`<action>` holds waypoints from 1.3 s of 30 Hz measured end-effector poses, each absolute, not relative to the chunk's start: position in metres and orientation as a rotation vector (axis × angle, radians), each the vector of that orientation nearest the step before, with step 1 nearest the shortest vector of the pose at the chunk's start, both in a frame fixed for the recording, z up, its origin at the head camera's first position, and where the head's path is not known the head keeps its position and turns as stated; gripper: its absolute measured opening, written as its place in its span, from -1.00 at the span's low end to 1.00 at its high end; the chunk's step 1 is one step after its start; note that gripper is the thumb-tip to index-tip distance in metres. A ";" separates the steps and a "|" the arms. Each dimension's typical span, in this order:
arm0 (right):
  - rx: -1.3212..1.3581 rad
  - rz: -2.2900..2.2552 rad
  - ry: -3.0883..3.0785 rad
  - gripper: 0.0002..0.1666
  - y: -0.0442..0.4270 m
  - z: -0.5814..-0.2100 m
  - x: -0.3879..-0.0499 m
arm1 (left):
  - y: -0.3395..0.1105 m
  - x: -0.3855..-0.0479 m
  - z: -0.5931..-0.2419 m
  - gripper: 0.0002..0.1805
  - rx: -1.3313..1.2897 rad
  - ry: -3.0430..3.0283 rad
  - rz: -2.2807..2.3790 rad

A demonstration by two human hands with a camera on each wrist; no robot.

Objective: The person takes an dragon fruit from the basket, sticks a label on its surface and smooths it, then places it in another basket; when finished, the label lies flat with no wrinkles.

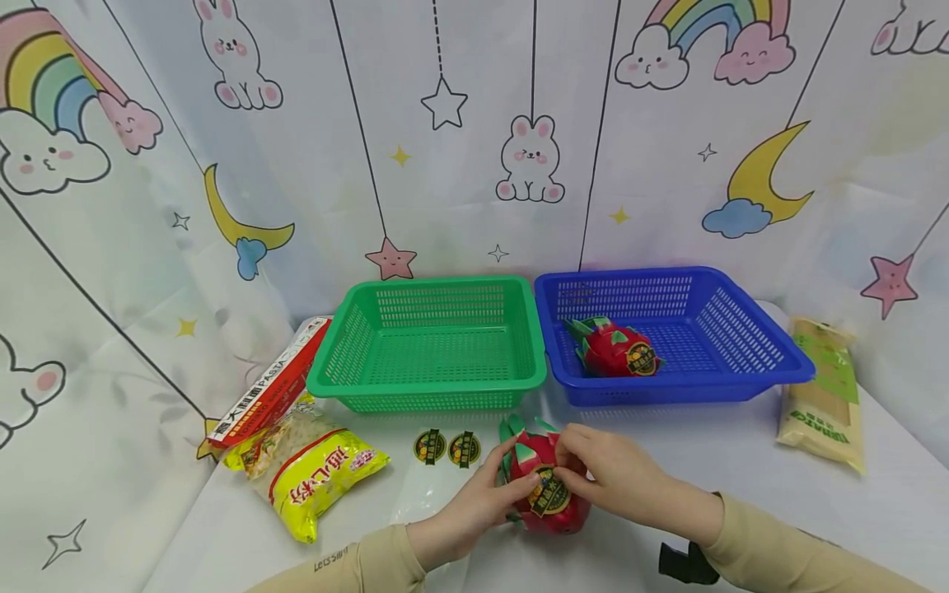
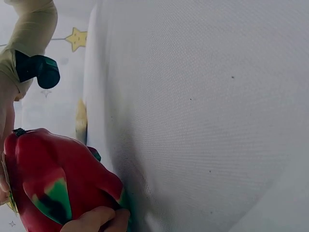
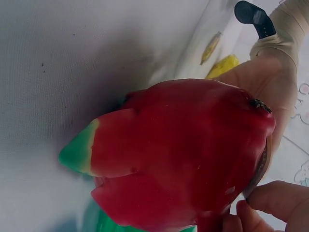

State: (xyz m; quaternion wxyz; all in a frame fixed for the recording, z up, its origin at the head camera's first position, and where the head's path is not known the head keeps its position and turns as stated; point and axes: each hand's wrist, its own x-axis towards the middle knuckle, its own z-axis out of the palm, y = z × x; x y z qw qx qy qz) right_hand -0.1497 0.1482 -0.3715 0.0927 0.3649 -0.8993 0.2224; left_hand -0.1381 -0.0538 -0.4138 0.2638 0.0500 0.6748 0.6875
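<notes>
A red dragon fruit (image 1: 571, 520) with green-tipped scales lies on the white table, in front of the two baskets. A round black-and-gold sticker (image 1: 549, 492) is on its upper side. My left hand (image 1: 470, 504) grips the fruit from the left, its thumb at the sticker's edge. From the right, my right hand (image 1: 626, 471) pinches the sticker's rim between thumb and finger; the right wrist view shows these fingertips (image 3: 270, 198) at the edge. Two similar stickers (image 1: 430, 446) lie on a glossy clear strip (image 1: 424, 494) left of the fruit.
Behind stand a green basket (image 1: 426, 385) and a blue basket (image 1: 685, 385), the latter holding another stickered dragon fruit (image 1: 615, 350). At left are a yellow pasta bag (image 1: 315, 478) and a red pasta box (image 1: 274, 379). A beige-green packet (image 1: 823, 395) lies far right.
</notes>
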 end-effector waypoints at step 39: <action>0.723 1.052 -3.049 -0.28 0.148 -0.384 -0.146 | -0.074 -0.149 -0.404 -0.22 0.223 1.866 1.728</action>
